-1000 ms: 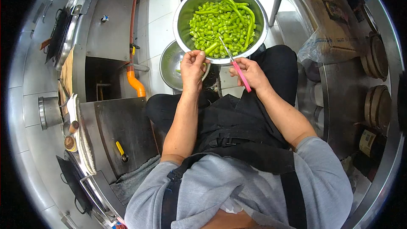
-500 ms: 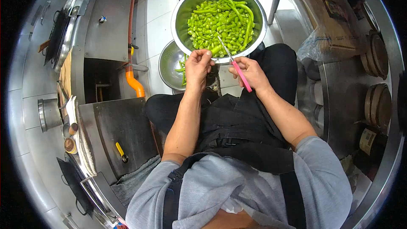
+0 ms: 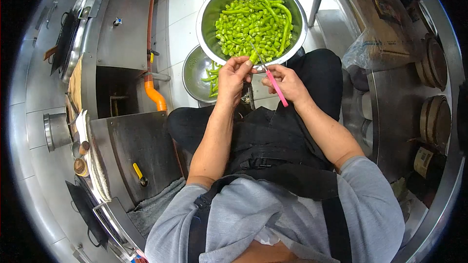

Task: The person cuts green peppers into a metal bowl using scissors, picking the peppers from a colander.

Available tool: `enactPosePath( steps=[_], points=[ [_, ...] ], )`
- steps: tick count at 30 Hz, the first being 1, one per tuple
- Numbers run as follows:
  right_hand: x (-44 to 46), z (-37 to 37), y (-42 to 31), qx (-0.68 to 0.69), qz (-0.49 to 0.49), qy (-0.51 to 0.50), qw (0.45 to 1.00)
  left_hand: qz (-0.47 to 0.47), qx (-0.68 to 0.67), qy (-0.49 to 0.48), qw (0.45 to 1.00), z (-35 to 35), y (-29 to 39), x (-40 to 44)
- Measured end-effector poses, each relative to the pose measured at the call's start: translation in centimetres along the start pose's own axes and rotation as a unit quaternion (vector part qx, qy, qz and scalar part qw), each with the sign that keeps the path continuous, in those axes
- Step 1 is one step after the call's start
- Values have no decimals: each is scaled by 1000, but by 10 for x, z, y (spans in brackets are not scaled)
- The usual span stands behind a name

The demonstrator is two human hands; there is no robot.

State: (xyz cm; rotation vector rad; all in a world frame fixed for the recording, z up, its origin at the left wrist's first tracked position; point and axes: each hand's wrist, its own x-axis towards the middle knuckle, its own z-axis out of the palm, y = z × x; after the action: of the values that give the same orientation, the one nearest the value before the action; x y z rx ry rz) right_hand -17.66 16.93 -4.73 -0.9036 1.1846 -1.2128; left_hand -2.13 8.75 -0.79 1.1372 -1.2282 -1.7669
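My left hand pinches a short green pepper at the near rim of a big steel bowl. My right hand is closed round pink-handled scissors, whose blades point up over the bowl, right beside the pepper. Cut green pepper pieces fill much of the bowl's bottom, and a few long whole peppers lie on top at the right. Below and left of it, a steel colander contains several slim green peppers, partly hidden by the bowl and my left hand.
Steel kitchen units with an orange drain pipe stand on the left. On the right are a plastic-wrapped cardboard box and stacked round brown pots. White floor tiles show beyond my knees.
My left hand has moved slightly right and up, toward the scissors, and the pepper now shows between its fingertips. The scissors have shifted only a little.
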Motion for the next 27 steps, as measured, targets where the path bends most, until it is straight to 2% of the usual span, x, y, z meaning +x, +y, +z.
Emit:
enactPosePath(
  steps=[2,15,17,20,27],
  points=[
    [-4,0,-15,-8,71,9,997,1,16,11,1000,-3,-2,3],
    [-3,2,-8,39,94,14,995,33,-7,91,995,-12,-2,11],
    [0,4,1,-18,56,2,998,30,10,67,997,-11,-1,11],
    [1,6,11,31,8,15,999,23,33,24,999,-5,-1,6],
    [-5,1,-10,24,74,4,997,27,47,19,998,0,-2,8]
  ],
)
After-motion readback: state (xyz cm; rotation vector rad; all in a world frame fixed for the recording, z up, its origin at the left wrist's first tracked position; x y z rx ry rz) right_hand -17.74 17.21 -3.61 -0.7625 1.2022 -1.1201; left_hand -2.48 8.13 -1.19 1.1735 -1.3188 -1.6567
